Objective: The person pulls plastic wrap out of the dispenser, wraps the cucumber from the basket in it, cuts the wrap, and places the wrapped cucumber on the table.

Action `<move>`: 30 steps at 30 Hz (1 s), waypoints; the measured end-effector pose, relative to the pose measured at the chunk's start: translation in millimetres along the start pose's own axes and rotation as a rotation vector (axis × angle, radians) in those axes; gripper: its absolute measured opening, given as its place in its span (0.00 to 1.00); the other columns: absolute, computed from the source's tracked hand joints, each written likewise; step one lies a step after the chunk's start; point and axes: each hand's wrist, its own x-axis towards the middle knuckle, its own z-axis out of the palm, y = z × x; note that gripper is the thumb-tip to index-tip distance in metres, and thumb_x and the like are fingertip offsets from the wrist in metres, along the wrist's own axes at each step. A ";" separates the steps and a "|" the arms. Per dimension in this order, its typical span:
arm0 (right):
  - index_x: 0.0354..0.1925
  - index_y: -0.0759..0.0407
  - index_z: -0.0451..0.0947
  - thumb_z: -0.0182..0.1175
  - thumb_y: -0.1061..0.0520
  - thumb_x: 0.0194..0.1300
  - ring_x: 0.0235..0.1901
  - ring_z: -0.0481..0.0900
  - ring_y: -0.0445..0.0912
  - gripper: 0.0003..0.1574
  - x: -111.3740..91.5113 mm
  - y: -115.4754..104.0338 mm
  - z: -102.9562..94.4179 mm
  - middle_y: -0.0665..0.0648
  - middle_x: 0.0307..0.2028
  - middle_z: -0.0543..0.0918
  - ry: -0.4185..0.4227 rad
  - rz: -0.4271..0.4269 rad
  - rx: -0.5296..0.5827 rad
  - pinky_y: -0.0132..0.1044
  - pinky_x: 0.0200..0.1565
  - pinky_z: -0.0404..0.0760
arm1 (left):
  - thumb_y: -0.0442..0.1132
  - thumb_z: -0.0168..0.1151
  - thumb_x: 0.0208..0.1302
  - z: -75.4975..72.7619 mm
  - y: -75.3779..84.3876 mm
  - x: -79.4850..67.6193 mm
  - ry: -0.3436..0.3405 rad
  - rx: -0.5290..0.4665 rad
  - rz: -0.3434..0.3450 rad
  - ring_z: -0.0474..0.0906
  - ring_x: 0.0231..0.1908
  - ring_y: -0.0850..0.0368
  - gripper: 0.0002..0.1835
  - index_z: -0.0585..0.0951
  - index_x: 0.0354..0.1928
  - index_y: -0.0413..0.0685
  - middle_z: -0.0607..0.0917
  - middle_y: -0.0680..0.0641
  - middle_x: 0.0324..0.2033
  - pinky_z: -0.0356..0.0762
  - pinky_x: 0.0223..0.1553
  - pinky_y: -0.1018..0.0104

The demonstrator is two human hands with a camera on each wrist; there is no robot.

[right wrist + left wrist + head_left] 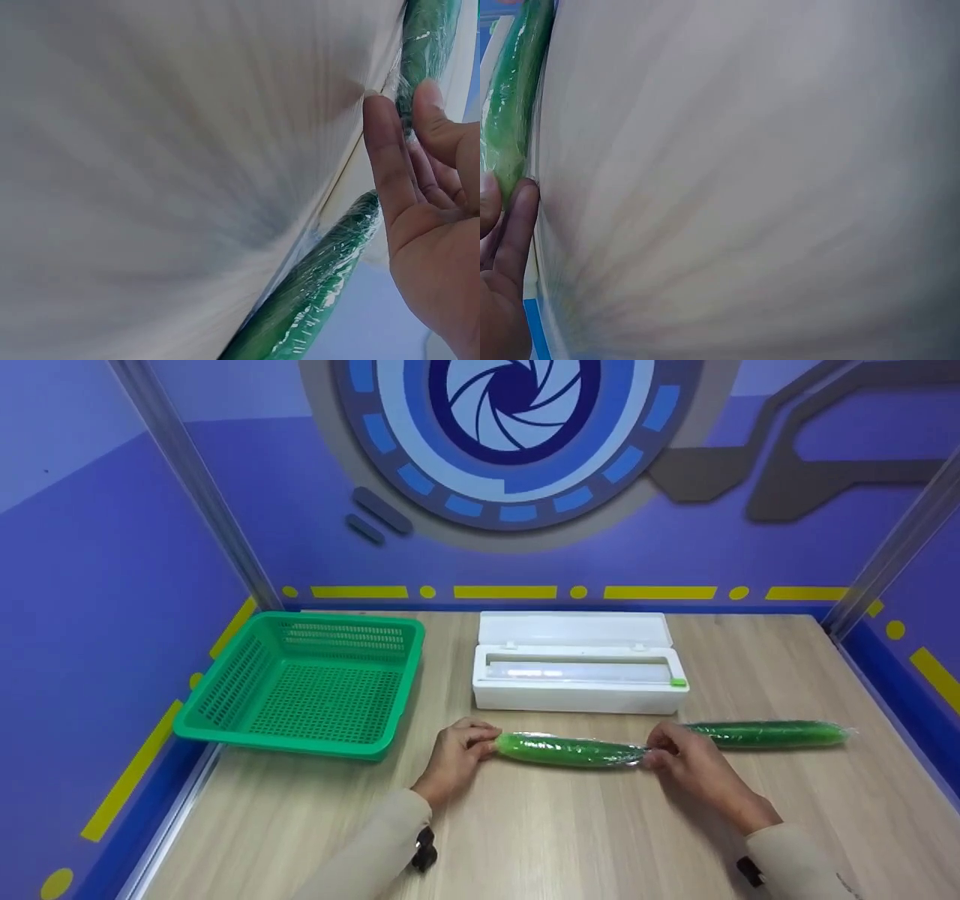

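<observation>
A cucumber [574, 751] in clear plastic wrap lies across the middle of the table. My left hand [456, 759] pinches its pale left end; the left wrist view shows the thumb and fingers about the tip of this cucumber [514, 97]. With thumb and fingers, my right hand [694, 765] pinches the wrapped right end, where loose film [636, 757] gathers. A second wrapped cucumber [780, 733] lies just beyond the right hand, partly hidden by it, and also appears in the right wrist view below the hand [427, 195].
Behind the cucumbers stands a white plastic wrap dispenser [577, 699], its lid raised and a film roll inside, with a green slider [678, 682]. A green perforated basket [300, 746] stands at the left. Printed wall panels [525, 562] enclose the wooden table [570, 840].
</observation>
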 end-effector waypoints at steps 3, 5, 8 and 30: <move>0.36 0.54 0.83 0.71 0.66 0.68 0.35 0.80 0.40 0.09 -1.1 0.6 0.5 0.45 0.32 0.84 0.001 -0.050 -0.020 0.35 0.38 0.81 | 0.34 0.75 0.66 -0.8 1.5 -1.2 -0.033 0.023 -0.024 0.85 0.49 0.52 0.16 0.89 0.54 0.37 0.88 0.49 0.44 0.82 0.52 0.64; 0.36 0.53 0.84 0.72 0.64 0.67 0.36 0.80 0.40 0.08 -1.9 1.1 0.3 0.44 0.33 0.84 -0.008 -0.058 -0.028 0.35 0.38 0.82 | 0.35 0.77 0.64 -1.6 2.7 -2.0 -0.048 0.028 -0.047 0.84 0.47 0.54 0.18 0.89 0.55 0.38 0.88 0.50 0.43 0.83 0.49 0.65; 0.37 0.51 0.85 0.77 0.59 0.63 0.37 0.80 0.40 0.09 -2.9 1.3 0.6 0.44 0.35 0.84 -0.033 -0.041 -0.035 0.35 0.40 0.82 | 0.36 0.79 0.61 -2.4 4.1 -1.8 -0.048 0.027 -0.070 0.85 0.46 0.55 0.19 0.90 0.54 0.39 0.89 0.50 0.43 0.83 0.48 0.65; 0.40 0.51 0.81 0.73 0.61 0.68 0.36 0.78 0.38 0.08 -4.1 -1.3 -1.0 0.42 0.34 0.82 -0.094 -0.100 -0.068 0.36 0.38 0.80 | 0.36 0.79 0.61 -1.7 4.8 -4.2 0.016 0.069 -0.001 0.87 0.41 0.59 0.09 0.94 0.43 0.46 0.92 0.55 0.36 0.83 0.45 0.65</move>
